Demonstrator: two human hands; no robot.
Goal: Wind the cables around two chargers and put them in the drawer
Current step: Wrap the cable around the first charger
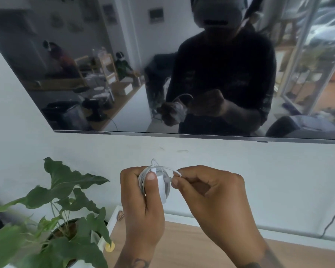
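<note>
Wound charger (161, 185) in left grip (143, 198)

Most of the charger (161, 185) is covered by the fingers (150, 177) of the left hand (141, 202) and by the wound cable (143, 179). The cable's end is hidden inside the right hand's (211, 196) pinch. Both forearms are cut off at the bottom edge.

One white charger (161, 187) shows, at the centre of the view, with one white cable (159, 168) coiled around it. Two hands hold them: the left hand (141, 202) at seven o'clock of the charger, the right hand (211, 198) at four o'clock. One potted plant (66, 207) stands at eight o'clock. One dark screen (104, 74) hangs at twelve o'clock.
</note>
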